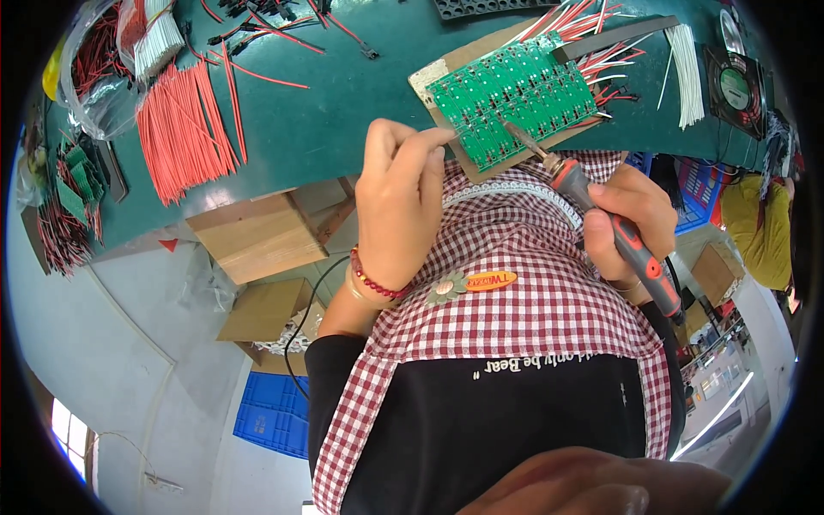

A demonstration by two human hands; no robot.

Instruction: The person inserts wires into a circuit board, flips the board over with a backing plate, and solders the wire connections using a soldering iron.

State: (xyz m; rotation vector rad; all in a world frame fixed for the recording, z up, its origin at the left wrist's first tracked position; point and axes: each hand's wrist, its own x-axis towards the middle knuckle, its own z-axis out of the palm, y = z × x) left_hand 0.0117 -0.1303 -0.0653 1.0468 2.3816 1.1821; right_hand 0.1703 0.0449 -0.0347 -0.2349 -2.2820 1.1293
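My right hand (pixel 631 221) is closed round a grey and red soldering iron (pixel 620 227). Its metal tip slants up and left onto the green circuit board panel (pixel 515 99), which is crowded with small parts. The board lies on a piece of brown cardboard (pixel 427 79) at the table's front edge. My left hand (pixel 400 197) is raised at the board's left side, thumb and index finger pinched close to its edge. Whatever is between those fingertips is too small to make out. Red and white wires (pixel 592 64) stick out from the board's far and right sides.
A dark flat bar (pixel 614 39) lies across the board's far right corner. White wires (pixel 685 77) and a black fan (pixel 736 92) are to the right. On the left lie red wires (pixel 184 129), a plastic bag (pixel 86 112) and small green boards (pixel 79 180). Cardboard boxes (pixel 257 236) stand below the table.
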